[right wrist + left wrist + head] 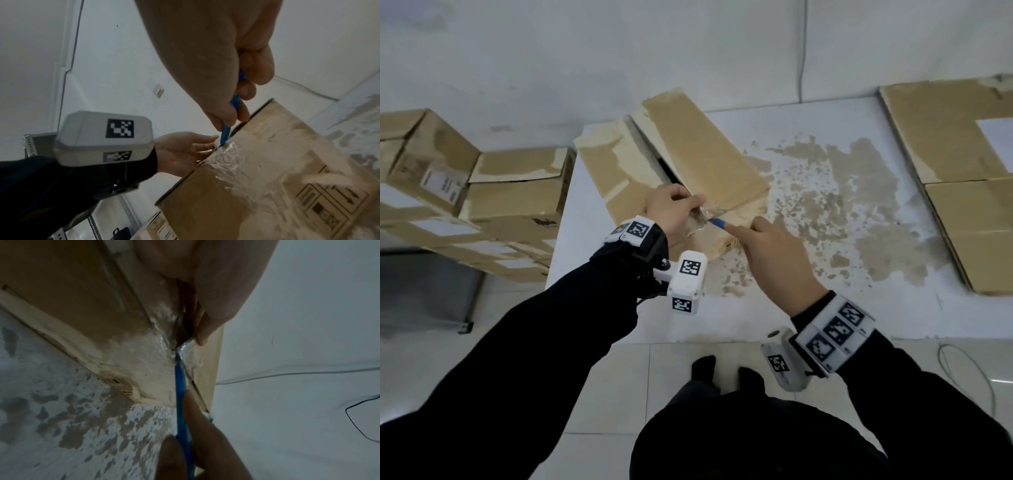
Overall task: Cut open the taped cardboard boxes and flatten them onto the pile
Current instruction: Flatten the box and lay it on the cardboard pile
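Observation:
A worn cardboard box (688, 154) lies tilted on the white table (825, 315), its top seam gaping. Crinkled clear tape (700, 219) covers the near corner. My left hand (688, 202) grips the box's near edge there, its fingers (205, 308) curled over the flap into the gap. My right hand (760, 230) holds a blue cutter (719, 223) with the index finger along it. The cutter (182, 394) has its tip in the tape (144, 352) at the seam, just below the left fingertips. In the right wrist view the cutter (225, 134) meets the tape (234, 160) beside my left hand (185, 151).
Several taped boxes (482, 192) are stacked at the left, off the table's edge. Flattened cardboard (962, 164) is piled at the table's right end. The tabletop between is scuffed with brown patches. A cable (962, 370) lies on the tiled floor at the right.

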Demonstrator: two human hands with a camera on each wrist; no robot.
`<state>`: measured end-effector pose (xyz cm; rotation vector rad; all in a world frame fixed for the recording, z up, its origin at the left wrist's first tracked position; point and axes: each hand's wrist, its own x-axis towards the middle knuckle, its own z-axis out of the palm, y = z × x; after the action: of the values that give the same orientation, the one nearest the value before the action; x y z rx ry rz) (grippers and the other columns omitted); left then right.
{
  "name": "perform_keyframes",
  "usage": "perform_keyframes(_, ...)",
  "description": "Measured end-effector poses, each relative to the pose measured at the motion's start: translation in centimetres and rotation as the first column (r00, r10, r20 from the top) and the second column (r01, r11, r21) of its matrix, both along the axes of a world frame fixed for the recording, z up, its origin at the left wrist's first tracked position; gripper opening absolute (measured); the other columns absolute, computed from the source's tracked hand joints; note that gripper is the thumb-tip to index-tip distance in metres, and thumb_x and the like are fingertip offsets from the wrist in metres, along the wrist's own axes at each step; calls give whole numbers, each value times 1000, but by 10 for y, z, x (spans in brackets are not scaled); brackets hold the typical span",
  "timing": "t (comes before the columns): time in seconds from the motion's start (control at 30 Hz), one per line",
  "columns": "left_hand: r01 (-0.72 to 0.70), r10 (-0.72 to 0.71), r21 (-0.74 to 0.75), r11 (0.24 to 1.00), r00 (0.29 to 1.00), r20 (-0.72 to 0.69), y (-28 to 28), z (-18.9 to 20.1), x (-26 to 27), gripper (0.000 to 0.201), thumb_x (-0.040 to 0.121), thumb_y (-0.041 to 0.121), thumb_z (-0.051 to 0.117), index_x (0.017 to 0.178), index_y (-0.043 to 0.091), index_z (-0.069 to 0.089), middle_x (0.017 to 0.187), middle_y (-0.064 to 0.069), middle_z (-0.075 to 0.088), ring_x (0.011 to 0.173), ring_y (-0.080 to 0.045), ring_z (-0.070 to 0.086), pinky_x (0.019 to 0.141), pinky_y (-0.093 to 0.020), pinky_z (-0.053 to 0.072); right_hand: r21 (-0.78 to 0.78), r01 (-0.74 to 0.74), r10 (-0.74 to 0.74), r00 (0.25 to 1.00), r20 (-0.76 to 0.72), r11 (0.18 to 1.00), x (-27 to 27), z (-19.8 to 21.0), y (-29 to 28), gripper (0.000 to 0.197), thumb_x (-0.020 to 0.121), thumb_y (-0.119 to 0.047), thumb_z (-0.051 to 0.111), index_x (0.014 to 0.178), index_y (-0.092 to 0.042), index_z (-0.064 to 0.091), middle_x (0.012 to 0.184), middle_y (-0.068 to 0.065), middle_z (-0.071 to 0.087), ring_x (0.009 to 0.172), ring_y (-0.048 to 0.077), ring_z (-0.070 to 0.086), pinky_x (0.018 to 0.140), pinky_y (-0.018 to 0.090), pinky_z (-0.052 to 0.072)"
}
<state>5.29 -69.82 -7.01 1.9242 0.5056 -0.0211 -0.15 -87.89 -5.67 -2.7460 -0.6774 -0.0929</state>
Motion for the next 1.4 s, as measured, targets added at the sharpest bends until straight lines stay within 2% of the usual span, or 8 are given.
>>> perform_keyframes(0.23, -1, 5, -152, 988, 1000, 29, -2, 6, -5, 31, 85, 16, 69, 59, 21, 53, 65, -3, 52, 70, -20, 46, 71, -32, 35, 56, 105, -102, 993, -50, 993, 5, -3, -29, 44, 83, 5, 59, 123, -15, 62, 71, 2, 39, 47, 14, 29, 40, 24, 15)
perform_keyframes(0.43, 326, -324, 79, 942, 945, -30, 17, 22, -8, 29, 87, 16, 68, 68, 17, 46, 74, -8, 49, 74, -18, 45, 72, -31, 33, 523, 141, 12, 960, -278, 841, 10, 18, -79, 30, 98, -13, 46, 123, -23, 57, 69, 1, 57, 46, 6, 42, 42, 12, 30)
perform_keyframes(0.53, 629, -549, 348, 696, 777, -307, 37, 53, -8, 20, 89, 21, 65, 78, 13, 51, 75, -1, 51, 77, -19, 47, 70, -27, 35, 589, 265, -146, 959, -243, 763, 34, 17, -100, 23, 100, -18, 41, 117, -21, 58, 80, -6, 64, 51, 6, 46, 44, 11, 35)
perform_keyframes(0.63, 721, -434, 584, 373, 692, -577, 61, 77, 0, 12, 90, 30, 62, 90, 21, 55, 81, 10, 52, 86, -17, 51, 76, -27, 38, 639, 335, -224, 942, -250, 693, 56, 12, -111, 20, 102, -19, 37, 109, -16, 55, 90, 9, 66, 69, 17, 57, 61, 29, 51)
perform_keyframes(0.73, 704, -286, 654, 275, 710, -643, 78, 80, 10, 13, 90, 33, 60, 98, 23, 60, 100, 5, 62, 94, -18, 53, 95, -37, 35, 563, 426, -241, 895, -374, 708, 62, 5, -105, 19, 102, -19, 34, 107, -11, 51, 96, 16, 61, 75, 26, 54, 69, 43, 49)
perform_keyframes(1.1, 671, -635, 676, 304, 672, -382, -41, 53, -11, 66, 77, 65, 60, 124, 19, 52, 118, 0, 50, 107, -19, 47, 93, -39, 42, 681, 661, 88, 694, -715, 317, 20, -19, -89, 15, 101, -15, 40, 94, -8, 52, 77, 7, 59, 75, 16, 65, 68, 32, 60)
perform_keyframes(1.27, 704, -647, 626, 334, 654, -391, -53, 44, -11, 63, 67, 59, 75, 112, 22, 52, 109, 5, 50, 103, -15, 44, 92, -36, 37, 671, 641, 83, 697, -712, 373, 1, -21, -92, 13, 100, -15, 44, 91, -9, 52, 67, 6, 55, 56, 14, 59, 54, 35, 58)
perform_keyframes(1.4, 764, -642, 545, 346, 616, -455, -52, 47, -10, 57, 65, 56, 77, 107, 23, 55, 105, 3, 47, 105, -16, 40, 98, -39, 29, 591, 407, -6, 827, -562, 696, 16, -9, -125, 10, 97, -21, 49, 98, -24, 58, 63, 0, 61, 43, 4, 43, 45, 20, 38)
